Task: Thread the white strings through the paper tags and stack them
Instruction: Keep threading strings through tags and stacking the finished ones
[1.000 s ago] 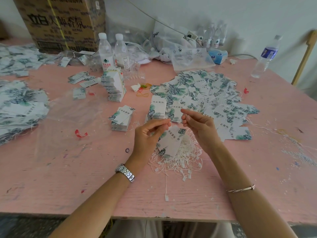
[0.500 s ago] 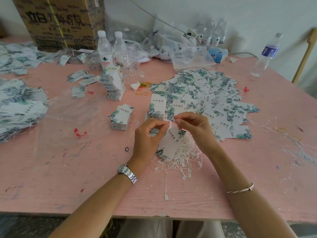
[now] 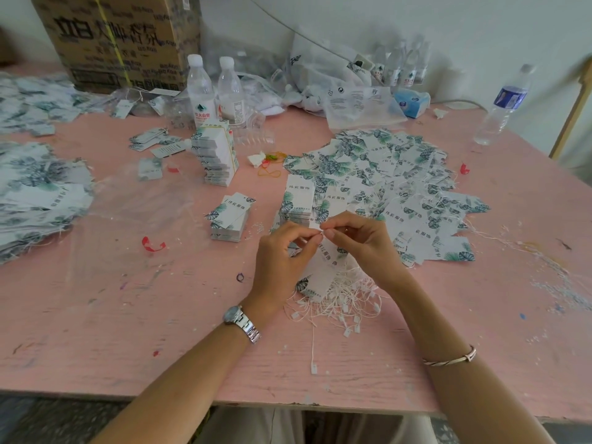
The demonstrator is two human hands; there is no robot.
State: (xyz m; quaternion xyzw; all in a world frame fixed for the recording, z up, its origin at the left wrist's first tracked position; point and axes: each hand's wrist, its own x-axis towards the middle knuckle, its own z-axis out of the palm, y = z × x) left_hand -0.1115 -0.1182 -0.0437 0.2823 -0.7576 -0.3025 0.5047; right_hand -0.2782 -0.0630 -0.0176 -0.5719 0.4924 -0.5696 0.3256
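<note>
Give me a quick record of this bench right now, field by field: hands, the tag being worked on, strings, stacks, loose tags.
left hand: pinches top end of held tag
right hand: pinches the same end, fingertips meeting the left's
string pile: on pink table, under the hands
near stack: just beyond the hands
side stack: left of near stack
loose tags: spread beyond right hand
string through hole: too fine to tell
</note>
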